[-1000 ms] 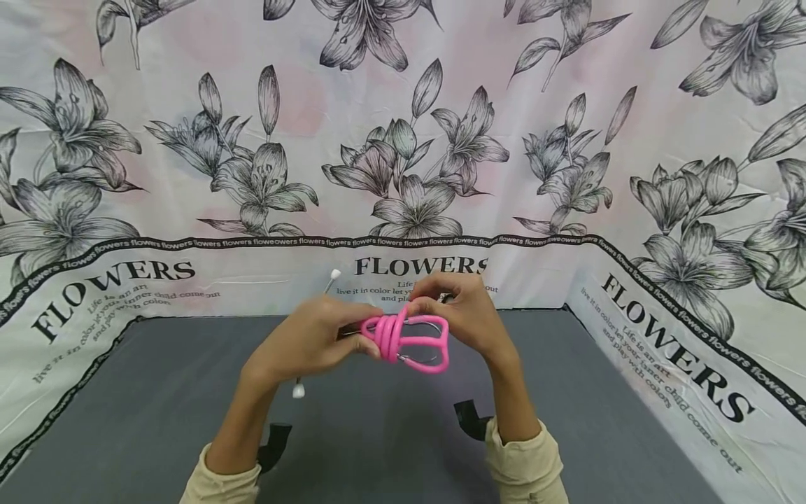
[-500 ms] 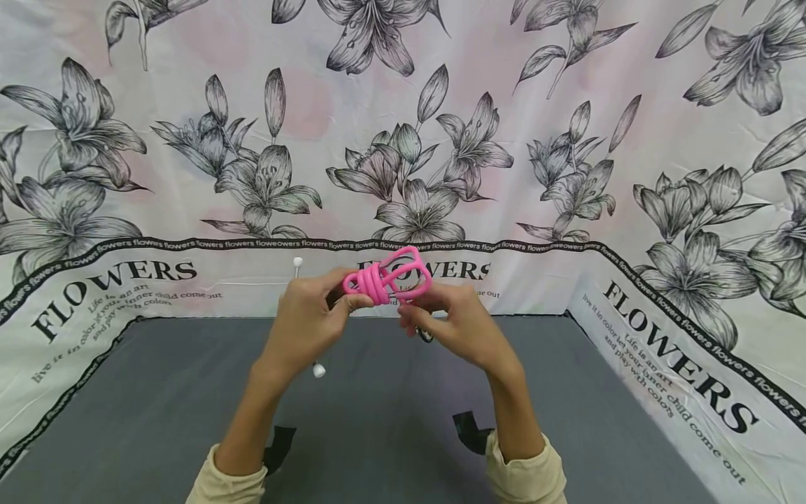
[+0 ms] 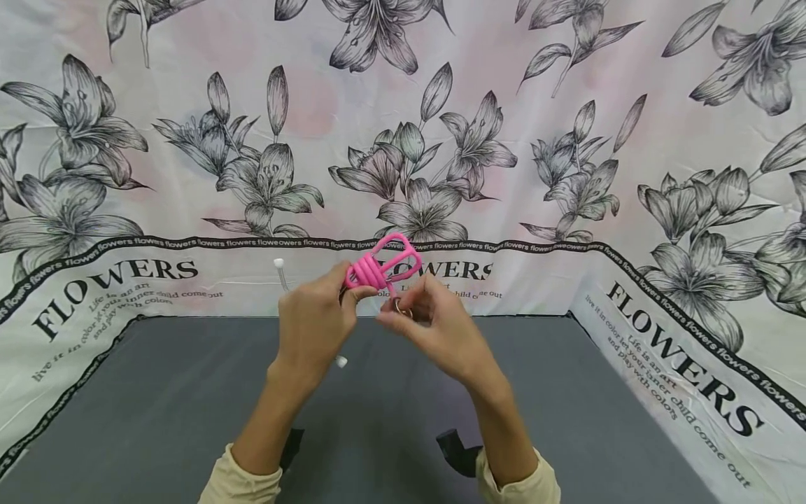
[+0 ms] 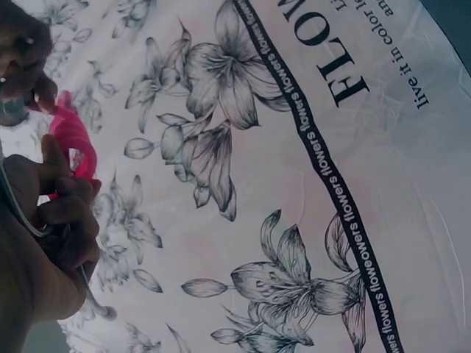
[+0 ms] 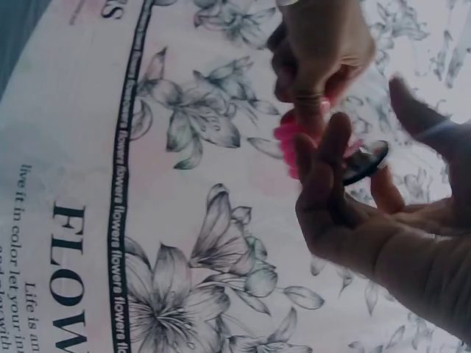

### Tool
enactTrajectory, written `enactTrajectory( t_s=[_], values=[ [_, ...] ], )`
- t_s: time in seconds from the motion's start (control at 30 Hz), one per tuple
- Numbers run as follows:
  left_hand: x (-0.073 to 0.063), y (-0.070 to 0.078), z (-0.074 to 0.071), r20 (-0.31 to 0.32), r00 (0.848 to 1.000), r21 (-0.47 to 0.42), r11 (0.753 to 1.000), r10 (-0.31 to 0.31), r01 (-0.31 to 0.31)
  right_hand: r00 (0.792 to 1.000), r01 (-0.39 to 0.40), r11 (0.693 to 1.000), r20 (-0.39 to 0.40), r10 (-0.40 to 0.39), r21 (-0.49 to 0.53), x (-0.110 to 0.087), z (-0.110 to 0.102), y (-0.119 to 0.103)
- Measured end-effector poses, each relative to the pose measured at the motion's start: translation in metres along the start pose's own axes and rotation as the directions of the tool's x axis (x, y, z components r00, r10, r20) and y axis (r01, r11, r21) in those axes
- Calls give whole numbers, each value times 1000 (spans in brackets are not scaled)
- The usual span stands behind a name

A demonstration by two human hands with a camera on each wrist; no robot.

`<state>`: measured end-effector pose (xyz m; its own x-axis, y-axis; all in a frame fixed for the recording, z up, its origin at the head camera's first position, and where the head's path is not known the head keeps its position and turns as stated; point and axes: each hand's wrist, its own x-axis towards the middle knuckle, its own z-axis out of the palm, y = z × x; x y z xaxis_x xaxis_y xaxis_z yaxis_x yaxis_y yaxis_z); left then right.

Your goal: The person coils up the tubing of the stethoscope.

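Observation:
A pink stethoscope (image 3: 368, 271), its tubing wound in several turns around a folded loop, is held up above the table. My left hand (image 3: 313, 318) grips the wound end between thumb and fingers. Its two white ear tips, one an upper ear tip (image 3: 279, 263) and one a lower ear tip (image 3: 341, 361), stick out on either side of that hand. My right hand (image 3: 437, 329) is just below the loop, fingers bent around the round chest piece (image 5: 366, 163). In the left wrist view the pink coil (image 4: 72, 136) shows beyond the left fingers.
A dark grey table (image 3: 189, 392) lies below both hands. Behind it hangs a white cloth (image 3: 302, 175) printed with lilies and lettering, which also runs along both sides. Dark pieces, such as the black piece (image 3: 462, 453), show beside the forearms.
The loop has swung from pointing right to tilting upward. The right hand has gone from the loop's top to beneath it, at the chest piece. The left hand has turned more upright.

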<state>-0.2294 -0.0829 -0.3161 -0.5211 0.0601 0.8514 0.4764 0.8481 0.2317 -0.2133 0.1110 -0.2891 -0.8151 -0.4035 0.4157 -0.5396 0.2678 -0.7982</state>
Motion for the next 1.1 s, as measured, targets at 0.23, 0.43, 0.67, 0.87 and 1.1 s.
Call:
enactTrajectory(
  t_s=[0.23,0.43,0.67,0.87,1.1],
  values=[
    [2,4,1,-6,993,61,991,121,-120,984,157,964,-54,-172,-214,-1,-3,-1],
    [0,8,6,15,974,141,964,226,-226,982,104,925,-112,-155,-366,-1,-6,5],
    [-3,9,9,-62,959,175,949,277,-263,962,16,959,-256,-91,-283,4,-2,6],
    [-4,12,12,-151,935,181,938,323,-295,902,-79,993,-430,33,-89,7,-1,4],
    [-5,20,14,-210,906,213,921,369,-325,882,-30,978,-455,123,207,6,-7,2]
  ],
)
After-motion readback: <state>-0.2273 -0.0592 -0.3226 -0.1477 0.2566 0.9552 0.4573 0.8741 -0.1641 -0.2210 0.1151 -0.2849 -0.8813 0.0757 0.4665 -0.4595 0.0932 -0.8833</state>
